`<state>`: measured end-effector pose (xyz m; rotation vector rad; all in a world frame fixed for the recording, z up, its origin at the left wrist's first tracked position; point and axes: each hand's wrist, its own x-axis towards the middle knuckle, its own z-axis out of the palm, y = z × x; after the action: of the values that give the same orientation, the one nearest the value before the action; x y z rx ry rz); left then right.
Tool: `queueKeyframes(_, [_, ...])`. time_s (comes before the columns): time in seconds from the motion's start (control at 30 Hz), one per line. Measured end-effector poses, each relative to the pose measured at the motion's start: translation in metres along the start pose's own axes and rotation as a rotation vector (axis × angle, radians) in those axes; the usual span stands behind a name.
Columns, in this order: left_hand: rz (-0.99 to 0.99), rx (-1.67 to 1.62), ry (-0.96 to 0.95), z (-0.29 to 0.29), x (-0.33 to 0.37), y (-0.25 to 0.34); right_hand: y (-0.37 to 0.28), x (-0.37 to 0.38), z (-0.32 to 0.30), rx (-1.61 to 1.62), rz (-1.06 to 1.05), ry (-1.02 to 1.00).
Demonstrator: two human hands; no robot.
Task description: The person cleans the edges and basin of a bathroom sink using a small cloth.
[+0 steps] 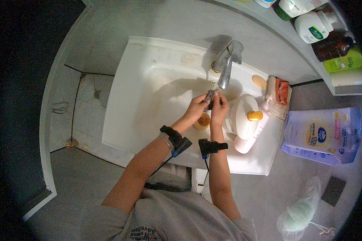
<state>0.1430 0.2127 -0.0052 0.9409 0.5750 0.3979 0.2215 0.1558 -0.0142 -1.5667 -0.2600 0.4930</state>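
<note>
Both of my hands are over the white sink (120,108), just in front of the chrome faucet (225,68). Between them is a small dark grey cloth (210,96), bunched up. My left hand (196,107) pinches its left side, and my right hand (219,109) grips the right side with the fingers closed. Beneath the wrists, partly covered, lies a round yellow-brown object (203,120) whose kind I cannot make out. A white bottle with a yellow cap (244,120) and a pale pink pump bottle (245,143) are close to my right forearm.
An oval beige piece (259,81) and a folded beige towel (272,109) with an orange cloth (282,91) lie on the sink's right side. Further right are a purple pouch (303,132) and a pale green bath puff (297,215). A shelf (289,50) holds several bottles.
</note>
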Motion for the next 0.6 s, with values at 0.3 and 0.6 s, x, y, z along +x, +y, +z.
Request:
queueKeyframes(0.3, [-0.02, 0.009, 0.126, -0.01, 0.004, 0.007, 0.003, 0.01, -0.016, 0.717, 0.332, -0.136])
queueKeyframes(0.6, [0.45, 0.733, 0.313, -0.002, -0.019, 0.025, -0.003, -0.004, -0.002, 0.824, 0.429, -0.269])
